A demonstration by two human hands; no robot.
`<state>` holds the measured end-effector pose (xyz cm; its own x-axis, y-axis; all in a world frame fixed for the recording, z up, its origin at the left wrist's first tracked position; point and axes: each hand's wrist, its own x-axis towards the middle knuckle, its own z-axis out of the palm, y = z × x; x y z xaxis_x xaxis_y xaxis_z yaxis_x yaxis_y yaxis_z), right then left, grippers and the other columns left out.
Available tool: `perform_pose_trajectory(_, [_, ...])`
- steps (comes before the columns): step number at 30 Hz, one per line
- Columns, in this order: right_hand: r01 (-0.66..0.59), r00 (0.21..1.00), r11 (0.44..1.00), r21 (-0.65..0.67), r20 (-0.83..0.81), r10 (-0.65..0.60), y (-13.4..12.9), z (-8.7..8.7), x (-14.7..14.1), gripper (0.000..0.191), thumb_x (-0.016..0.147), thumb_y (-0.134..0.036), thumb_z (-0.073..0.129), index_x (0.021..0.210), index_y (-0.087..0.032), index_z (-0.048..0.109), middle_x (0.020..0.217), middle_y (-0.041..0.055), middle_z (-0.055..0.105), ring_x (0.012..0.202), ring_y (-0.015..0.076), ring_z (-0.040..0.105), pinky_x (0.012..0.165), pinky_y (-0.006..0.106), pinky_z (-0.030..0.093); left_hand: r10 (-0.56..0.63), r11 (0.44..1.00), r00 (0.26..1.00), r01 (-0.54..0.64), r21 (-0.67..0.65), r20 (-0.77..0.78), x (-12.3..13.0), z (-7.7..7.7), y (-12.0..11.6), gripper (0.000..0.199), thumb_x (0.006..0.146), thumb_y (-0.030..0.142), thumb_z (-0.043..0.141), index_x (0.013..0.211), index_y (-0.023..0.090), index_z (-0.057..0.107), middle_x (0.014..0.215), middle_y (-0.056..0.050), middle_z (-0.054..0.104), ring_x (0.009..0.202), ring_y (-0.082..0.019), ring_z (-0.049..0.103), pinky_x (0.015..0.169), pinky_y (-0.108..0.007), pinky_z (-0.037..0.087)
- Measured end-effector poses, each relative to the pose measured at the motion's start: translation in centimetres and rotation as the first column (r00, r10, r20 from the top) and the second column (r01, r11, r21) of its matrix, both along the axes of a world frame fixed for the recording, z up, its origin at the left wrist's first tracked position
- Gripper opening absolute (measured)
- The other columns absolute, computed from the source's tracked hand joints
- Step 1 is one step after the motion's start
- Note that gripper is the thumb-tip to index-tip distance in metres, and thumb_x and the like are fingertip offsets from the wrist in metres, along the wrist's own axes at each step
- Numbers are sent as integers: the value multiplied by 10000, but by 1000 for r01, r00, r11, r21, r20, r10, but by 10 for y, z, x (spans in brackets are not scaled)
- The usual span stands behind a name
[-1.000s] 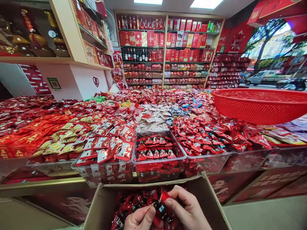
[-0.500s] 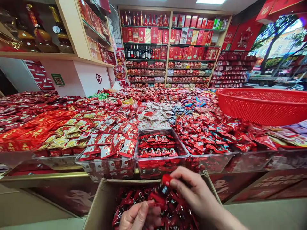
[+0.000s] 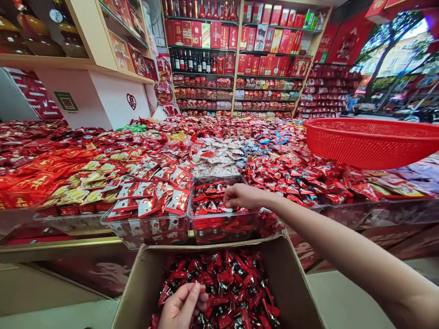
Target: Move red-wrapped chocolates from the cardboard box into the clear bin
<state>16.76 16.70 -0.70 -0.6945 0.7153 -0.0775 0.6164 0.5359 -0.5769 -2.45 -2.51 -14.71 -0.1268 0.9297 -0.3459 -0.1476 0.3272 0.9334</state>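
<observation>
An open cardboard box [image 3: 140, 278] full of red wrapped candies [image 3: 224, 278] stands low in front of me. Over its near left part is my left hand [image 3: 183, 304], thumb and fingers pressed together; whatever may be between them is too small to make out. My right hand [image 3: 242, 197] reaches across to a clear plastic bin [image 3: 219, 219]. Its fingers are curled together over the right side of the candy rows [image 3: 209, 201], and anything in them is hidden. Similar red packets lie lined up in that bin.
A bin of red-and-white packets [image 3: 146, 196] adjoins on the left, and a heap of red packets [image 3: 284, 176] on the right. White packets [image 3: 217, 155] are piled behind. A large red plastic basket [image 3: 370, 144] rests on the goods at right. Stocked shelves [image 3: 236, 59] line the back.
My right hand has moved from the box, where it held a red wrapped candy, forward and up to the clear bin. My left hand stays over the box, slightly further left.
</observation>
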Motion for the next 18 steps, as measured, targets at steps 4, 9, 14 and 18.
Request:
perform_pose_trajectory(4, [-48, 997, 996, -71, 61, 53, 1, 0, 0, 130, 677, -207, 550, 759, -126, 611, 629, 1, 583, 554, 91, 482, 507, 187, 356, -63, 998, 998, 63, -18, 7, -3, -5, 3, 360, 549, 504, 657, 679, 168, 678, 624, -30, 700, 585, -156, 602, 542, -218, 443])
perform_pose_trajectory(9, [-56, 992, 994, -97, 109, 66, -3, 3, -1, 145, 684, -200, 533, 768, -119, 619, 652, 7, 592, 561, 84, 470, 510, 179, 350, -100, 995, 995, 100, 3, -8, -4, -11, 4, 349, 584, 498, 637, 704, 171, 670, 632, -21, 696, 608, -159, 601, 569, -226, 451])
perform_pose_trajectory(14, [-37, 991, 995, -96, 126, 49, 2, -1, -3, 159, 669, -217, 540, 762, -115, 619, 666, 16, 599, 583, 92, 487, 519, 181, 359, -88, 996, 996, 89, 27, -29, 0, -9, 4, 347, 587, 504, 631, 685, 173, 663, 628, -14, 692, 599, -151, 587, 561, -219, 447])
perform_pose_trajectory(18, [-49, 988, 990, -129, 139, 67, 7, -2, -7, 171, 664, -218, 534, 780, -119, 612, 671, 14, 599, 562, 85, 488, 506, 174, 369, -68, 997, 997, 70, 35, -43, 2, -7, 4, 373, 565, 526, 632, 670, 170, 665, 606, -20, 691, 565, -156, 580, 539, -230, 446])
